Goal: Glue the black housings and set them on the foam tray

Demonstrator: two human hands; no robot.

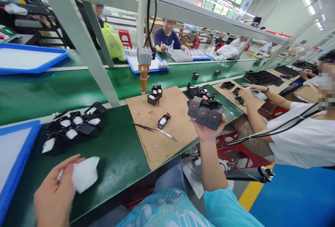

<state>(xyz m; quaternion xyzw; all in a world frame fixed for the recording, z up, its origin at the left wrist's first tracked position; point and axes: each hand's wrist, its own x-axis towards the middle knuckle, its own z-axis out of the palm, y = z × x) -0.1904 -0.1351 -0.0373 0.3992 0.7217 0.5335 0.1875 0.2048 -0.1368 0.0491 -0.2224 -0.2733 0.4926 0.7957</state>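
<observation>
My right hand [209, 129] is raised over the bench's right edge, fingers wrapped round a bunch of small black housings with orange marks [205, 112]. My left hand [56, 192] sits low at the near left and pinches a white crumpled cloth or bag [85, 174]. On the brown cardboard mat [162, 129] lie tweezers [143, 127], a thin metal blade [167, 134] and single black parts [164, 120]. Two more black parts [155, 95] stand under the hanging orange screwdriver [143, 75].
A pile of black parts with white inserts [75, 126] lies on the green belt at left. Blue trays [15, 150] flank the left side. A co-worker in white sits close at right, hands over another mat [243, 96]. A grey frame post [86, 52] crosses the bench.
</observation>
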